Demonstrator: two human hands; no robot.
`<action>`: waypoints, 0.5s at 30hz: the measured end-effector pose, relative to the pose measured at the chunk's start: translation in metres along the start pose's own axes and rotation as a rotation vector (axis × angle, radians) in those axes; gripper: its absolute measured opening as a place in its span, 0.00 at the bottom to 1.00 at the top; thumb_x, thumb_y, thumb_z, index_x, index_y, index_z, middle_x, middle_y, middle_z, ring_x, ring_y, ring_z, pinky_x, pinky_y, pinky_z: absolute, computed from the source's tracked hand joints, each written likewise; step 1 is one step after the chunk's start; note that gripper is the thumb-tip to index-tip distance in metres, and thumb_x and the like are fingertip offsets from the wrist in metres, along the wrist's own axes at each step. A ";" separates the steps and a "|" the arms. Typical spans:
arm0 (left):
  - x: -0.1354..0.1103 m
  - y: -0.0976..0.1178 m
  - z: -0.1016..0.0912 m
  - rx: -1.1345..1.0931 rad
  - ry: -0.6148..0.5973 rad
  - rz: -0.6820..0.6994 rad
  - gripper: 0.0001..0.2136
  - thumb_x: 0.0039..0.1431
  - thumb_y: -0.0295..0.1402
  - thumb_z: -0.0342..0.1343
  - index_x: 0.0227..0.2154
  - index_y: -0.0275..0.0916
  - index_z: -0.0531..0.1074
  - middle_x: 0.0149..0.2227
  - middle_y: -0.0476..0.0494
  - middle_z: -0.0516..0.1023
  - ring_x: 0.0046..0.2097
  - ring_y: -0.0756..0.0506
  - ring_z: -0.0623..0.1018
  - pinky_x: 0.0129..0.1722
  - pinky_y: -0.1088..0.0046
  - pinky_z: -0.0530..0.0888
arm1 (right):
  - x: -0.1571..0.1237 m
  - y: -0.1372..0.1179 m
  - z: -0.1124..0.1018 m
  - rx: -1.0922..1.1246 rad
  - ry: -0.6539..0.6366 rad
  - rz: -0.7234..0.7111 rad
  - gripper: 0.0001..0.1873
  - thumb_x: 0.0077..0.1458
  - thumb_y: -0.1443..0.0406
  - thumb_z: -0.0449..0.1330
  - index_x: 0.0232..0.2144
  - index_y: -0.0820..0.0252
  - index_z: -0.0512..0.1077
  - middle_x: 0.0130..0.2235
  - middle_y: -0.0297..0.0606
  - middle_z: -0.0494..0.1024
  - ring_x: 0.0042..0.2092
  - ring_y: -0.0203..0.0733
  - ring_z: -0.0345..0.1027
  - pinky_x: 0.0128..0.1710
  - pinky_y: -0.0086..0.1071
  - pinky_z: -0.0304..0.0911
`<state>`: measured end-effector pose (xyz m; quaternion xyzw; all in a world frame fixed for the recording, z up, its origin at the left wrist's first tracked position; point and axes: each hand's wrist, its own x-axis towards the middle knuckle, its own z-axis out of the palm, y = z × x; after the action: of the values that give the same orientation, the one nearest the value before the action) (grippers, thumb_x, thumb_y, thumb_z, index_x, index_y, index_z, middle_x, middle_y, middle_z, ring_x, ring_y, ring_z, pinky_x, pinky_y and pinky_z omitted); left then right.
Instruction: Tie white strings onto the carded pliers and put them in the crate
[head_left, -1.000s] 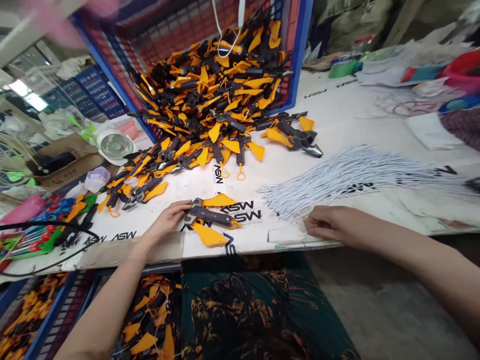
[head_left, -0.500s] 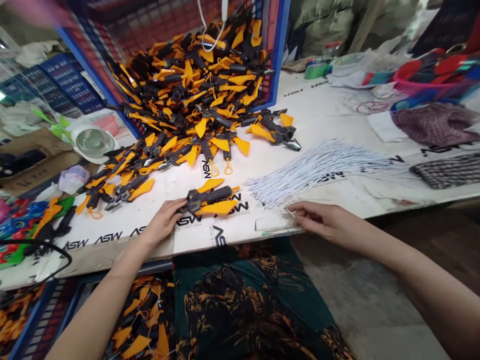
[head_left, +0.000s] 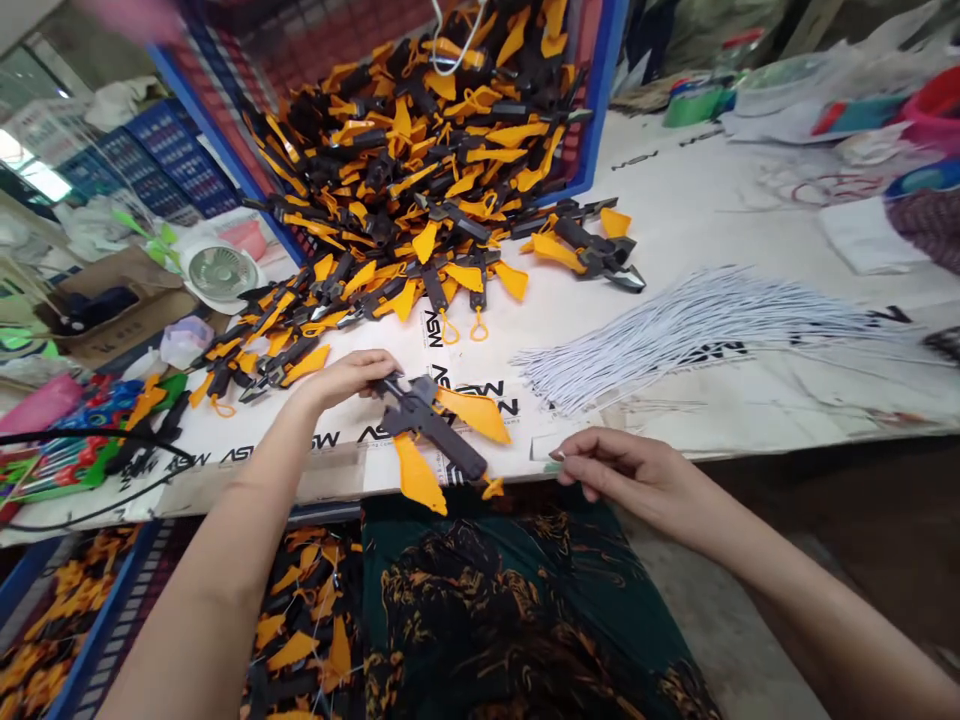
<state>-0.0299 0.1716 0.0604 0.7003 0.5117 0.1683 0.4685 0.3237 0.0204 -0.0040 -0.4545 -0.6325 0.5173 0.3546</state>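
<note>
Here, left hand (head_left: 367, 372): fingers closed on the dark tip end of a black-and-orange tool (head_left: 454, 445), which slants toward the person and to the right.
Held tool: at the front edge of the worktable (head_left: 637, 415), between the two hands, its two orange wings spread on either side of a black body, a small orange loop at the near end.
Right hand (head_left: 622, 465): just above the table edge, well apart from the tool, thumb and forefinger nearly meeting; a tiny pale tip shows at the fingertips, too small to tell whether it is gripped.
White strands (head_left: 675, 335): fanned in a long bundle on the table, beyond the right hand.
Blue-rimmed crate (head_left: 606, 110): tipped toward the worker, a heap of similar tools (head_left: 405, 170) spilling from its mouth onto the tabletop.
Table's left side: a small white fan (head_left: 223, 272) beside an open cardboard box (head_left: 127, 335).
Below the table: more orange-and-black pieces (head_left: 300, 600), beside the worker's dark green patterned garment (head_left: 517, 610).
</note>
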 end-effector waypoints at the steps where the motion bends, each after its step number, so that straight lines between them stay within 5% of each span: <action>1: 0.014 -0.001 0.009 0.056 -0.045 -0.002 0.17 0.55 0.48 0.58 0.33 0.37 0.77 0.28 0.43 0.77 0.23 0.50 0.71 0.19 0.75 0.64 | 0.000 -0.003 0.004 -0.024 -0.014 -0.010 0.21 0.57 0.45 0.58 0.35 0.57 0.74 0.29 0.37 0.78 0.28 0.39 0.69 0.29 0.32 0.66; 5: 0.055 -0.003 0.044 0.107 0.013 0.063 0.12 0.57 0.41 0.57 0.37 0.37 0.77 0.39 0.40 0.80 0.38 0.45 0.77 0.38 0.68 0.74 | 0.001 -0.012 0.020 -0.156 -0.066 -0.077 0.16 0.61 0.52 0.56 0.34 0.56 0.76 0.30 0.35 0.78 0.33 0.40 0.70 0.33 0.31 0.65; 8: 0.054 0.003 0.069 0.236 0.285 0.224 0.10 0.58 0.34 0.57 0.41 0.38 0.76 0.51 0.39 0.76 0.54 0.41 0.73 0.57 0.59 0.66 | 0.003 -0.009 0.027 -0.195 -0.043 -0.103 0.14 0.62 0.55 0.56 0.36 0.56 0.76 0.33 0.36 0.80 0.34 0.41 0.72 0.34 0.31 0.66; 11: 0.017 0.015 0.102 0.405 0.472 0.447 0.07 0.62 0.33 0.55 0.41 0.41 0.76 0.52 0.41 0.76 0.56 0.41 0.72 0.59 0.56 0.64 | 0.005 0.000 0.030 -0.250 0.042 -0.108 0.13 0.61 0.56 0.56 0.37 0.56 0.76 0.34 0.37 0.81 0.35 0.42 0.73 0.35 0.32 0.66; 15: -0.055 0.022 0.158 0.560 0.382 0.699 0.06 0.64 0.34 0.55 0.39 0.45 0.76 0.51 0.45 0.78 0.57 0.41 0.71 0.57 0.55 0.63 | 0.005 0.007 0.034 -0.315 0.082 -0.143 0.11 0.62 0.60 0.54 0.37 0.57 0.75 0.34 0.37 0.80 0.34 0.41 0.73 0.36 0.33 0.66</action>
<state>0.0724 0.0467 0.0123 0.8860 0.3484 0.2967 0.0753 0.2922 0.0137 -0.0180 -0.4789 -0.7214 0.3663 0.3407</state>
